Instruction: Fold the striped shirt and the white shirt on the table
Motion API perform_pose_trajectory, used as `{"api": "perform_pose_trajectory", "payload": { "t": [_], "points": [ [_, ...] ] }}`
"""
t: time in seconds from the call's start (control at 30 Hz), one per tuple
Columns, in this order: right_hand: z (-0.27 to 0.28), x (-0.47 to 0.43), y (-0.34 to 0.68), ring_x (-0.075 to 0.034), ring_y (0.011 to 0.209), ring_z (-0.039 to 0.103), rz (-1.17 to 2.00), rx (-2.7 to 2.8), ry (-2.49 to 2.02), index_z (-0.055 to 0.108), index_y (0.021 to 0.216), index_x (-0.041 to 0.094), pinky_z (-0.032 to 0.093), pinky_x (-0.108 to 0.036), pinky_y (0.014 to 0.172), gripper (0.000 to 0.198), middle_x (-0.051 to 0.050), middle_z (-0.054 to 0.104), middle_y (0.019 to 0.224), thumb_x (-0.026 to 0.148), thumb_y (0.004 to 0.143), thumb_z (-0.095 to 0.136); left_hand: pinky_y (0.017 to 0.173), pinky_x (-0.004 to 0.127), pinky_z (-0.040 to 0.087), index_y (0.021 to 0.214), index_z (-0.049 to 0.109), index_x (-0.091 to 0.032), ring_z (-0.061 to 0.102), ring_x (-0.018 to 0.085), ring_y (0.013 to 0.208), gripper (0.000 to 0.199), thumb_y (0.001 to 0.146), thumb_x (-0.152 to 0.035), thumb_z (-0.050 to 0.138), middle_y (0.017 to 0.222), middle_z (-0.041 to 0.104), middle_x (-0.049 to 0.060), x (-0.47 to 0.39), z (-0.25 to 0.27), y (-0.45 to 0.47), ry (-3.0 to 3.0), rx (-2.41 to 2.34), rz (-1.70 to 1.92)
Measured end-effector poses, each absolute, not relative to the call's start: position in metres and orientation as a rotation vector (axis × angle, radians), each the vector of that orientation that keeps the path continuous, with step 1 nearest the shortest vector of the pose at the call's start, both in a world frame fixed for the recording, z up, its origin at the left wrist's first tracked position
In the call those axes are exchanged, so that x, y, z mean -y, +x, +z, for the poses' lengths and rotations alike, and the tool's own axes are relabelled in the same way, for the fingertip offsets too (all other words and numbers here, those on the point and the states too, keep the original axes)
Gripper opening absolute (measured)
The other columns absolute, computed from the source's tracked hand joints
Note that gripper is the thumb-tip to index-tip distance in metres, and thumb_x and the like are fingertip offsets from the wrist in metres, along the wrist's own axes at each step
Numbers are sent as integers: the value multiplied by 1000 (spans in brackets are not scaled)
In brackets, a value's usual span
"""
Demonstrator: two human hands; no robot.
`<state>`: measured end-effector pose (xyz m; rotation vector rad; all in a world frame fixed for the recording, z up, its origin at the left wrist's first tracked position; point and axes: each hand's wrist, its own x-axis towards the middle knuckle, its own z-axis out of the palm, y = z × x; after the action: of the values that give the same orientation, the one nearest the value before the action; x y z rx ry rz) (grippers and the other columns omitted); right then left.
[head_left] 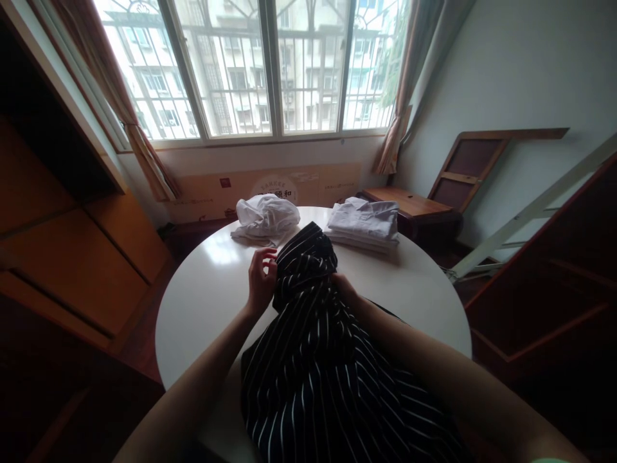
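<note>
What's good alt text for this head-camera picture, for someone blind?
A person's left hand and right hand handle a bunched black cloth with white stripes over a round white table. Farther back, a crumpled white cloth lies left of a stack of folded white cloth, before a barred window.

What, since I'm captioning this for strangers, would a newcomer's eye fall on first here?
Probably the white-striped black garment, bunched between the left hand and right hand over the round white table. Next, the bright window across the top, then the crumpled white cloth at the table's far edge and the folded white garments right of it.
</note>
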<state>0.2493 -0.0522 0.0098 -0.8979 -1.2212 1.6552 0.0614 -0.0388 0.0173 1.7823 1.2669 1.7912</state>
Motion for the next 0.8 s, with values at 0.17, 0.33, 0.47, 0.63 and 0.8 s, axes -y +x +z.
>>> {"api": "perform_pose_trajectory", "payload": {
  "t": [0.17,0.33,0.47,0.63,0.8],
  "points": [
    [18,69,264,-19,70,60,1801,897,-887,62,73,21,48,-32,70,37,-3,65,68,52,75,44,80,35,46,114,49,-20,54,22,99,58,58,-12,64,114,54,9,25,5,46,1709,-1012,1180],
    [16,68,272,-21,75,60,1684,1012,-1022,61,75,20,48,-34,72,44,-4,65,70,59,76,40,70,29,47,100,60,-17,57,20,84,47,55,-18,70,92,62,4,43,14,54,1713,-710,754],
    [18,58,275,-21,68,57,1601,1203,-1047,58,70,18,47,-34,66,42,-4,62,66,56,75,40,53,24,42,71,61,-14,52,13,61,14,61,-23,64,65,58,-1,47,17,59,1621,-842,770],
    [20,32,280,-21,73,56,1415,1484,-1004,59,84,19,46,-34,70,26,-4,62,77,38,68,53,57,26,46,80,61,-13,57,14,64,22,71,-32,56,69,63,2,36,14,57,1224,-863,1178],
    [14,11,285,-17,66,51,883,1536,-1413,54,91,17,43,-32,65,37,0,54,68,32,58,64,69,33,50,94,61,-13,63,20,76,35,75,-42,52,84,67,8,27,14,51,1096,-882,1254]
  ]
}}
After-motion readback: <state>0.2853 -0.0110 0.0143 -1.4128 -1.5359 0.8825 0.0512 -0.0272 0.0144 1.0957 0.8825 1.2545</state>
